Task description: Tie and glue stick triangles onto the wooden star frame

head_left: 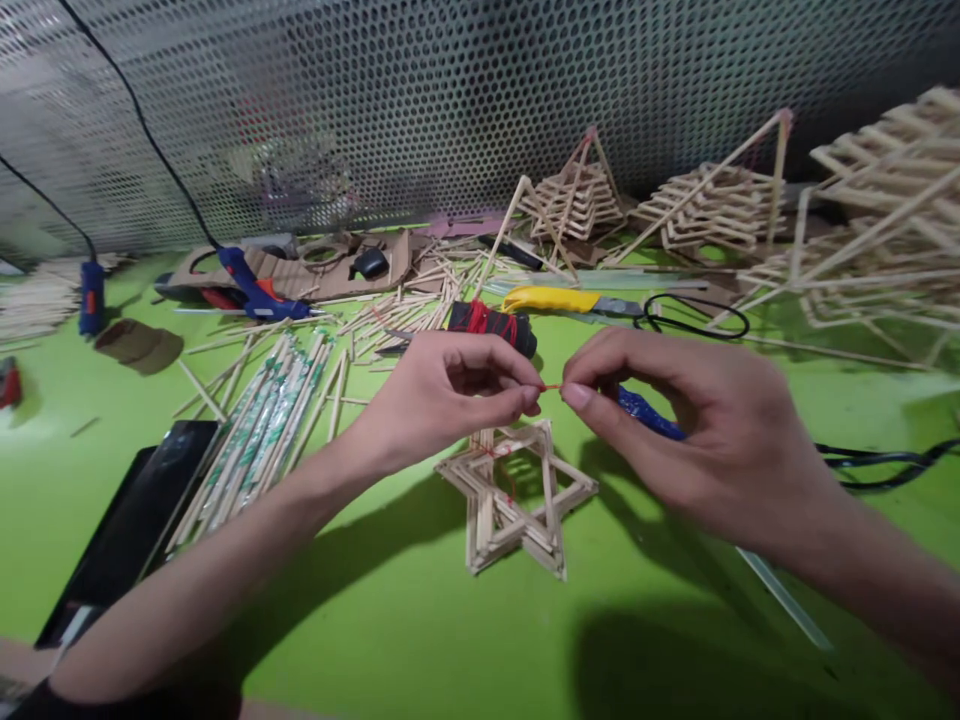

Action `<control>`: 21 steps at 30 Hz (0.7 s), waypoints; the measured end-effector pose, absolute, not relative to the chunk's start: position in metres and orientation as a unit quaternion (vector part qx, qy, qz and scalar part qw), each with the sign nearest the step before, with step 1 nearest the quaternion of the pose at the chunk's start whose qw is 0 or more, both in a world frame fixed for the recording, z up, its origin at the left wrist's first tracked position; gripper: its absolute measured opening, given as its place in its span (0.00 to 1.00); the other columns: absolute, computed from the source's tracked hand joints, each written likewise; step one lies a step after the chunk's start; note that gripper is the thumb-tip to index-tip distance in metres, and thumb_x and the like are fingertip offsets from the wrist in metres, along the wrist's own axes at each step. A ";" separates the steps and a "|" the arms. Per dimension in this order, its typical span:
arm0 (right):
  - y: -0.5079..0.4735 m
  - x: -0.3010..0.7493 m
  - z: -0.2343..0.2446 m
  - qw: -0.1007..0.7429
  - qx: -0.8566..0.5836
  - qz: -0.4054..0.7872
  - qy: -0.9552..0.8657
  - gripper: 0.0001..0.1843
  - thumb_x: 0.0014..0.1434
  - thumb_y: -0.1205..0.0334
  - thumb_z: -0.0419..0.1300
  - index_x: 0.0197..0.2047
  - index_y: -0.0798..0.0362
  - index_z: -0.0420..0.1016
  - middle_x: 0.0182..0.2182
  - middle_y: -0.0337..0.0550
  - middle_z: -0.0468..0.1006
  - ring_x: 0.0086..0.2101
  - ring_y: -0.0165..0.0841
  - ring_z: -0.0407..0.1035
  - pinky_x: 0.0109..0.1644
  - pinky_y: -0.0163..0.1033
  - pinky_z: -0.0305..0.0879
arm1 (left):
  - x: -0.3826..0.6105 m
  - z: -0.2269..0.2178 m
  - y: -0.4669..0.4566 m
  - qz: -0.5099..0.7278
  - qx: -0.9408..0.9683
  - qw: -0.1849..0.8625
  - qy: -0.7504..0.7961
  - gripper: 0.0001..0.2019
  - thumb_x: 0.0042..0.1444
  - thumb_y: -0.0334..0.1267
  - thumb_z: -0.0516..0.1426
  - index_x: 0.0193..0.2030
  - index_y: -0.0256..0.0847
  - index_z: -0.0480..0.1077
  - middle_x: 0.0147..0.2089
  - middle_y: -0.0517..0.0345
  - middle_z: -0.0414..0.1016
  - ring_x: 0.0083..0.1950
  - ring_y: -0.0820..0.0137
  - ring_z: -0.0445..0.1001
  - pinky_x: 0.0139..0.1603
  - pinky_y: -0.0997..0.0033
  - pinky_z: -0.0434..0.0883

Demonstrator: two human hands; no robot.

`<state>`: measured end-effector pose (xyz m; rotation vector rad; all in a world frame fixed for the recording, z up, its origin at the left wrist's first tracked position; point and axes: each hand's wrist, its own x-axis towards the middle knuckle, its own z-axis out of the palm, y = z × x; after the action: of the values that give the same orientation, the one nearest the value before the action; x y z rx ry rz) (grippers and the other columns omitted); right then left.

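My left hand (442,395) and my right hand (675,430) meet over the green table (390,620), each pinching an end of a thin red thread (551,387) stretched between the fingertips. The thread runs down to a star of wooden sticks (510,495) lying flat right below the hands. A spool of red thread (491,325) lies just behind my left hand. A blue glue gun (649,415) shows partly under my right hand.
Wrapped chopsticks (255,430) and loose sticks lie left of centre, a black phone (127,530) at the front left. Another blue glue gun (259,290), a yellow cutter (562,300), scissors (694,315) and stick pyramids (712,205) stand behind. Black cable (885,460) trails right.
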<state>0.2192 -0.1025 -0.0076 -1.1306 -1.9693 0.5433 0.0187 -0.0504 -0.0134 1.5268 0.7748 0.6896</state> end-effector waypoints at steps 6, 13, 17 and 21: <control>-0.103 0.218 -0.011 0.395 -0.452 0.213 -0.771 0.01 0.62 0.64 0.59 0.37 0.50 0.72 0.32 0.37 0.76 0.31 0.32 0.70 0.32 0.39 0.64 | 0.021 -0.016 -0.051 0.297 0.669 0.590 0.340 0.02 0.54 0.30 0.65 0.36 0.36 0.78 0.31 0.58 0.80 0.31 0.76 0.78 0.31 0.81 0.75; -0.097 0.218 -0.016 0.378 -0.450 0.176 -0.790 0.04 0.63 0.64 0.58 0.34 0.51 0.72 0.29 0.36 0.76 0.27 0.30 0.69 0.30 0.36 0.61 | 0.020 -0.015 -0.051 0.316 0.666 0.599 0.312 0.04 0.54 0.27 0.65 0.36 0.37 0.78 0.33 0.61 0.79 0.32 0.79 0.76 0.32 0.84 0.73; -0.095 0.220 -0.016 0.369 -0.455 0.193 -0.787 0.05 0.63 0.65 0.57 0.34 0.50 0.71 0.27 0.35 0.76 0.26 0.30 0.68 0.30 0.37 0.60 | 0.019 -0.018 -0.047 0.340 0.637 0.619 0.309 0.05 0.52 0.27 0.67 0.35 0.37 0.77 0.33 0.63 0.78 0.33 0.80 0.75 0.35 0.84 0.73; -0.098 0.219 -0.015 0.367 -0.453 0.178 -0.793 0.05 0.63 0.66 0.56 0.34 0.51 0.70 0.29 0.37 0.74 0.28 0.31 0.67 0.31 0.38 0.60 | 0.018 -0.021 -0.043 0.368 0.606 0.637 0.303 0.05 0.52 0.32 0.68 0.34 0.36 0.76 0.32 0.62 0.77 0.33 0.80 0.75 0.36 0.82 0.73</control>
<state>0.2195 -0.0983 -0.0148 -1.1632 -2.0373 0.4567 0.0182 -0.0435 -0.0211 1.3837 0.6930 0.8412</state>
